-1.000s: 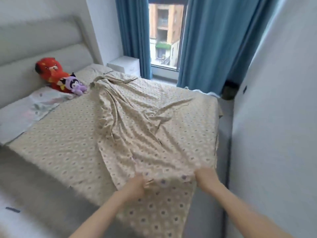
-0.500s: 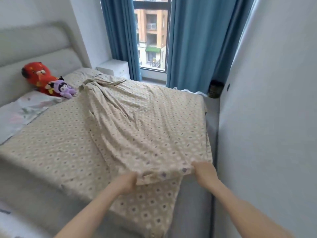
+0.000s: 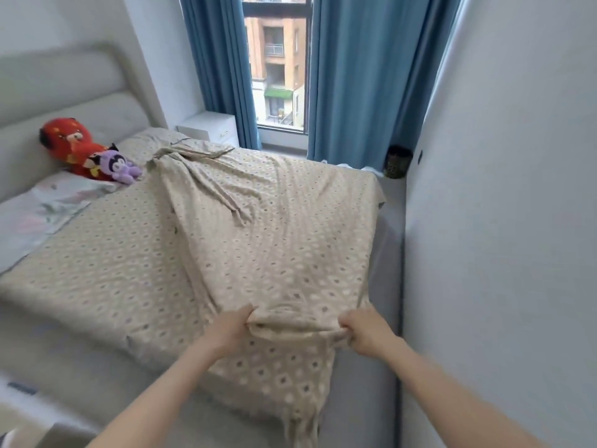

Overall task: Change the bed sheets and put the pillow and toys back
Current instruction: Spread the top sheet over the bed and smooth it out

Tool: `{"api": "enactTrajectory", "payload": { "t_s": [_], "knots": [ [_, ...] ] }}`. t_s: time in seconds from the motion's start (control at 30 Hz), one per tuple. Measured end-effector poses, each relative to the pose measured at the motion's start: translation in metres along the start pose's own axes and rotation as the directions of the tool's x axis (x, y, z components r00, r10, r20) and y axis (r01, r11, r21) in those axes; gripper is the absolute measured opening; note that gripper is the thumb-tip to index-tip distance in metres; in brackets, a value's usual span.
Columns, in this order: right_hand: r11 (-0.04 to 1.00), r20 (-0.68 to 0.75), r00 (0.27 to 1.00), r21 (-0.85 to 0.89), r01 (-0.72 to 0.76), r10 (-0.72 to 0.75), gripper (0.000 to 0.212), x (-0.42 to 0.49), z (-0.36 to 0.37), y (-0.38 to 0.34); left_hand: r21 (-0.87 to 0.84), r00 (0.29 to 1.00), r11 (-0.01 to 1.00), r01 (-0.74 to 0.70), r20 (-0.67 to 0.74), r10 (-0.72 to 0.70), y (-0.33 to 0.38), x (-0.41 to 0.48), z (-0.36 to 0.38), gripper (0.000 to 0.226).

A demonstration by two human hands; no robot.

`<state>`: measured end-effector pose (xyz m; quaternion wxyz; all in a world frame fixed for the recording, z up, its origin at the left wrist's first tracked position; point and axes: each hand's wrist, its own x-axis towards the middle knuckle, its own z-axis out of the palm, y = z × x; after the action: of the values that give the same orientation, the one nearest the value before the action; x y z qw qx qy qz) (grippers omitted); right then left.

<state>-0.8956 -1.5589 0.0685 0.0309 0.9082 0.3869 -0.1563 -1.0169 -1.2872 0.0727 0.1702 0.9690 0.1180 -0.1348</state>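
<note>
A beige cotton sheet printed with small pale and grey rings [image 3: 258,247] lies spread over most of the grey upholstered bed [image 3: 358,399]. A long doubled fold runs from the head end down to the near right corner. At that corner the left hand [image 3: 231,328] is clenched round a bunched ridge of the sheet, fingers curled into the cloth. The right hand [image 3: 365,331] grasps the same ridge just beside it, closer to the bed's right edge. The fabric between the two hands sags in a shallow fold. Below them a loose tail of the sheet hangs over the corner and down the side of the bed.

At the head end, a red plush toy [image 3: 69,140] leans against the padded grey headboard [image 3: 64,92]. A small purple plush toy [image 3: 118,164] lies touching it on the side nearer the middle of the bed. In front of them, along the bed's left part, a pale flowered cloth [image 3: 42,205] lies uncovered by the sheet; whether it is a pillow or another sheet cannot be told.

Beyond the head corner stands a white bedside cabinet [image 3: 210,126]. Blue curtains [image 3: 361,76] frame a window [image 3: 277,59] behind the far side of the bed. A dark patterned bin [image 3: 399,161] sits past the bed's far right corner.
</note>
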Motion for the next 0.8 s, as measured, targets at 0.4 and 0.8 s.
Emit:
{"api": "enactTrajectory", "payload": {
  "t_s": [0.4,0.8],
  "knots": [
    [0.986,-0.052,0.985,-0.002,-0.166,0.165,0.027,-0.054,0.022,-0.044,-0.014,0.992,0.995,-0.096,0.078,0.097,0.048,-0.056,0.0,0.035],
    [0.912,0.19,0.971,0.353,-0.208,0.148,0.052,-0.071,0.031,-0.087,-0.123,0.994,0.988,-0.091,0.043,0.097,0.045,-0.066,0.003,0.036]
  ]
}}
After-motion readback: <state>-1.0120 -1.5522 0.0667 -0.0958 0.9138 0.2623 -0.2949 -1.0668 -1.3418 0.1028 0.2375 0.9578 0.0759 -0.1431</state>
